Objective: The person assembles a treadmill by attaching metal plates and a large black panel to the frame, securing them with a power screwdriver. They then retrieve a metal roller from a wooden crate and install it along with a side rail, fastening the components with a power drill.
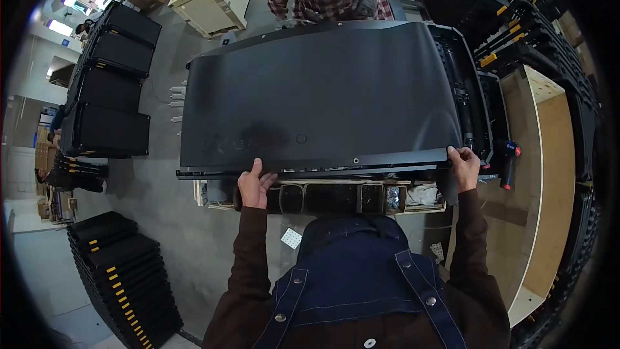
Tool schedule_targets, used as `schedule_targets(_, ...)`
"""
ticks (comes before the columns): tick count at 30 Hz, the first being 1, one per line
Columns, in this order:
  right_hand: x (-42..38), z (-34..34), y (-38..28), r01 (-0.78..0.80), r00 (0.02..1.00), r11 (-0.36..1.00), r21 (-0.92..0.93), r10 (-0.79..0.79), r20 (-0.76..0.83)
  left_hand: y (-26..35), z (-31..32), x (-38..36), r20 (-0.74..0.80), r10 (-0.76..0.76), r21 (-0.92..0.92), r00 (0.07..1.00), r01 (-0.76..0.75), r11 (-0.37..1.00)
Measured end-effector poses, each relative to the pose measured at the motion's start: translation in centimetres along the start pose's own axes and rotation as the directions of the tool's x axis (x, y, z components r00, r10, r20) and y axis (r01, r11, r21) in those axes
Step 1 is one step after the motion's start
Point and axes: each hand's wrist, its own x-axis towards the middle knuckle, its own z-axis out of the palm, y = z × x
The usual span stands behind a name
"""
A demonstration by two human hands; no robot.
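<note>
Your left hand (256, 185) and right hand (465, 167) each hold a tight grip on the near edge of the big black panel (316, 90) lying flat on the bench, which looks stiff and bulky, so keep hold at its corners.

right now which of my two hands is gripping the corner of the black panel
Your right hand: it holds the near right corner of the black panel. Your left hand grips the near edge further in, away from any corner.

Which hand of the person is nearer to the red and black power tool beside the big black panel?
Right. The right hand grips the near right corner of the large black panel, next to the red and black power tool. The left hand holds the near edge, far left of the tool.
</note>
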Motion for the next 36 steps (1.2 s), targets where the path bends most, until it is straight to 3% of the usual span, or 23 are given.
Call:
schedule_targets(1, 0.1, -0.4, 0.1, 0.001, 1.000, 1.000, -0.005, -0.001, 0.003, 0.8, -0.1, -0.6, -0.003, -0.003, -0.004, 1.000, 0.003, 1.000)
schedule_targets(3, 0.2, -0.9, -0.5, 0.045, 0.999, 0.985, -0.164, -0.043, 0.016, 3.4, -0.4, -1.9, 0.048, -0.158, 0.394, 0.986, 0.127, 0.910)
schedule_targets(4, -0.2, -0.7, -2.2, 0.041, 0.999, 0.985, -0.168, -0.039, 0.016, 4.6, -0.4, -2.3, 0.047, -0.164, 0.395, 0.985, 0.132, 0.909)
schedule_targets(6, -1.3, -0.8, -5.0, 0.147, 0.971, 0.715, -0.684, -0.235, -0.038, 5.9, -0.6, -3.9, 0.328, -0.221, 0.673, 0.918, -0.063, 0.737)
schedule_targets(8, -1.1, -0.2, -5.3, 0.252, 0.953, 0.673, -0.695, -0.296, 0.059, 6.9, 0.9, -5.1, 0.384, -0.212, 0.631, 0.899, -0.088, 0.770)
schedule_targets(10, -1.0, 1.4, -6.4, 0.508, 0.839, 0.512, -0.693, -0.476, 0.263, 6.0, 3.5, -5.8, 0.509, 0.174, 0.726, 0.843, -0.529, 0.439)
schedule_targets(11, -0.4, 1.5, -6.9, 0.441, 0.888, 0.483, -0.756, -0.356, 0.291, 5.7, 5.3, -6.2, 0.600, 0.317, 0.671, 0.734, -0.678, 0.300)
schedule_targets(12, 0.3, 1.5, -6.6, 0.453, 0.883, 0.473, -0.756, -0.358, 0.305, 5.3, 7.0, -6.1, 0.681, 0.436, 0.597, 0.589, -0.791, 0.134)
schedule_targets(14, 1.9, 1.2, -5.3, 0.414, 0.895, 0.353, -0.839, -0.326, 0.305, 4.3, 8.9, -4.7, 0.821, 0.426, 0.482, 0.381, -0.862, -0.157)
schedule_targets(15, 1.9, 0.4, -4.8, 0.433, 0.885, 0.334, -0.837, -0.331, 0.326, 3.9, 8.5, -3.1, 0.852, 0.379, 0.476, 0.362, -0.838, -0.268)
schedule_targets(17, 0.3, -1.3, -3.7, 0.455, 0.821, 0.296, -0.840, -0.504, 0.267, 4.2, 5.8, 0.1, 0.855, 0.411, 0.477, 0.318, -0.794, -0.377)
schedule_targets(18, -0.5, -1.6, -3.2, 0.422, 0.829, 0.325, -0.846, -0.517, 0.215, 4.5, 3.3, 2.7, 0.844, 0.437, 0.510, 0.312, -0.719, -0.471)
schedule_targets(20, -1.3, -1.2, -3.3, 0.350, 0.860, 0.338, -0.874, -0.485, 0.157, 7.2, -0.8, 4.3, 0.776, 0.500, 0.575, 0.384, -0.757, -0.310)
schedule_targets(21, -1.2, -0.8, -4.0, 0.347, 0.859, 0.329, -0.878, -0.487, 0.157, 8.3, -2.2, 4.3, 0.721, 0.477, 0.638, 0.503, -0.750, -0.175)
schedule_targets(22, -0.7, 0.1, -5.2, 0.390, 0.830, 0.379, -0.839, -0.540, 0.141, 9.4, -1.5, 3.6, 0.718, 0.487, 0.636, 0.496, -0.753, -0.171)
schedule_targets(24, -1.8, 2.3, -8.0, 0.402, 0.805, 0.490, -0.773, -0.592, 0.043, 10.3, -0.5, 1.5, 0.843, 0.409, 0.483, 0.348, -0.825, -0.294)
schedule_targets(27, -0.5, 1.4, -8.1, 0.355, 0.802, 0.464, -0.811, -0.597, 0.010, 8.0, 2.3, 1.2, 0.932, 0.271, 0.321, 0.241, -0.895, -0.310)
schedule_targets(29, -0.6, 0.2, -7.6, 0.341, 0.805, 0.393, -0.854, -0.591, 0.049, 6.4, 2.3, 2.4, 0.925, 0.303, 0.316, 0.228, -0.905, -0.285)
schedule_targets(31, 0.1, -0.3, -5.6, 0.363, 0.768, 0.386, -0.848, -0.639, 0.038, 7.2, 1.2, 4.4, 0.927, 0.355, 0.302, 0.125, -0.810, -0.502)
schedule_targets(32, 0.3, -0.2, -5.0, 0.356, 0.768, 0.384, -0.852, -0.640, 0.032, 8.6, -0.3, 4.8, 0.865, 0.488, 0.374, 0.118, -0.798, -0.472)
schedule_targets(34, 0.7, -0.1, -4.6, 0.058, 0.930, 0.440, -0.896, -0.350, -0.112, 12.2, -5.4, 7.2, 0.788, 0.590, 0.543, 0.173, -0.648, -0.534)
schedule_targets(35, 0.7, -0.1, -4.4, 0.125, 0.931, 0.422, -0.898, -0.362, -0.041, 13.4, -9.0, 9.2, 0.732, 0.650, 0.630, 0.203, -0.563, -0.534)
schedule_targets(36, 1.3, 0.0, -3.9, 0.090, 0.954, 0.380, -0.920, -0.298, -0.029, 14.1, -12.0, 10.7, 0.541, 0.782, 0.794, 0.308, -0.494, -0.354)
